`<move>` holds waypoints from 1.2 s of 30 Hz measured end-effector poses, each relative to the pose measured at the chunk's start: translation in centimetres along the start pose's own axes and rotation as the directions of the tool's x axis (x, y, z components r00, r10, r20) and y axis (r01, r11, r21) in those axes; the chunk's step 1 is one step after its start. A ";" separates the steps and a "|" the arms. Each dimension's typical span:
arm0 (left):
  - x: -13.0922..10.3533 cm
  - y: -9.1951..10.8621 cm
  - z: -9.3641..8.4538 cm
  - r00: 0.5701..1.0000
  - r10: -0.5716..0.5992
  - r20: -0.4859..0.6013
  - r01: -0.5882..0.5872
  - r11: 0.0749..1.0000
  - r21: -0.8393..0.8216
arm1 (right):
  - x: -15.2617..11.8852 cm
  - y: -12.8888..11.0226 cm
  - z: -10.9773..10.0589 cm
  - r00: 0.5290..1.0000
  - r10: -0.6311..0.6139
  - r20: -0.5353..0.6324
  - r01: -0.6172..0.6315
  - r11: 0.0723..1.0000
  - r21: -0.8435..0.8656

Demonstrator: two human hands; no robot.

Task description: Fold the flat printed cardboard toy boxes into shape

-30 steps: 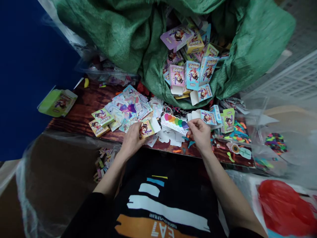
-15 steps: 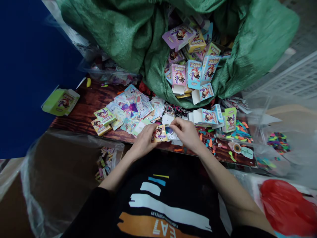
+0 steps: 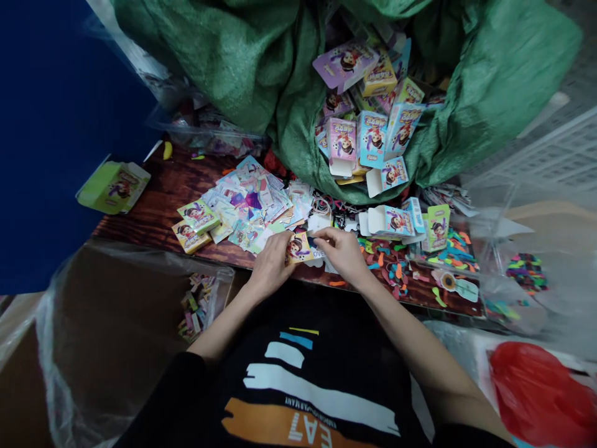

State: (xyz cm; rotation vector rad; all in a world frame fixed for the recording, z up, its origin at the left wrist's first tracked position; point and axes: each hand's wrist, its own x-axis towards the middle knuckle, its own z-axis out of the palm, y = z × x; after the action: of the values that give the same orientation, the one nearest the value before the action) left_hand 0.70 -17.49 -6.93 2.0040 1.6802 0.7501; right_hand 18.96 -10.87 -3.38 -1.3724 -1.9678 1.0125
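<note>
Yellow box, left end in left hand

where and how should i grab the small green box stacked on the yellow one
Probably pinch the green box by opposite side edges, coming from above: it lies flat, raised on the yellow box, with its printed top uncovered.
</note>
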 end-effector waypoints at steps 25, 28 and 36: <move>0.4 2.2 -2.3 0.837 0.010 0.548 0.406 0.660 -0.633 | -4.5 1.9 -5.0 0.984 0.179 0.024 -0.178 0.948 0.263; 0.1 1.7 -1.8 0.846 -0.018 0.533 0.407 0.667 -0.624 | -5.1 2.5 -6.2 0.977 0.180 0.115 -0.198 0.965 0.170; 0.0 -1.4 -3.9 0.885 -0.175 0.432 0.422 0.692 -0.586 | -12.6 12.0 -20.4 0.804 0.549 -0.229 -0.594 0.718 -0.363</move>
State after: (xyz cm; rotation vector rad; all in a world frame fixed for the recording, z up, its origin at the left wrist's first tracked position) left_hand -2.83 -17.35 -4.85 1.2154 1.2361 0.6942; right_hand 45.49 -14.67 -1.48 -2.3353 -1.7665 0.7469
